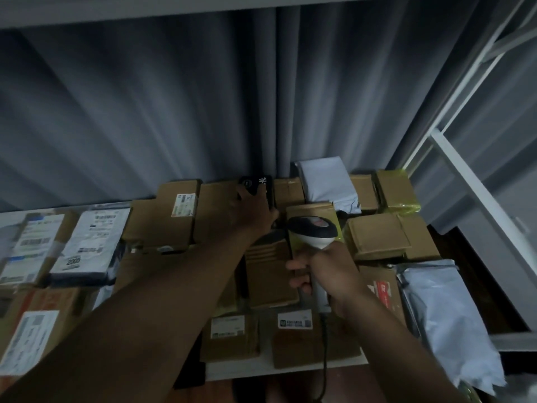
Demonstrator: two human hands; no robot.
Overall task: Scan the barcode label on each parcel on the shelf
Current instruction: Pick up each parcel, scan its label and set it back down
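Dim curtain backs the shelf (279,366), where the left hand (255,206) grips a black parcel (257,184) at its rear edge, right hand (325,274) clutching the scanner (312,231); gloom risks a misread

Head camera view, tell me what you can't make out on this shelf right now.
- Black parcel, head view: left hand covers its lower part; no barcode shows.
- Parcel labels, head view: dim, blurred, print unreadable.
- Scanner window, head view: faces away; right hand hides the trigger.
- Left parcels, head view: cut by the frame edge.
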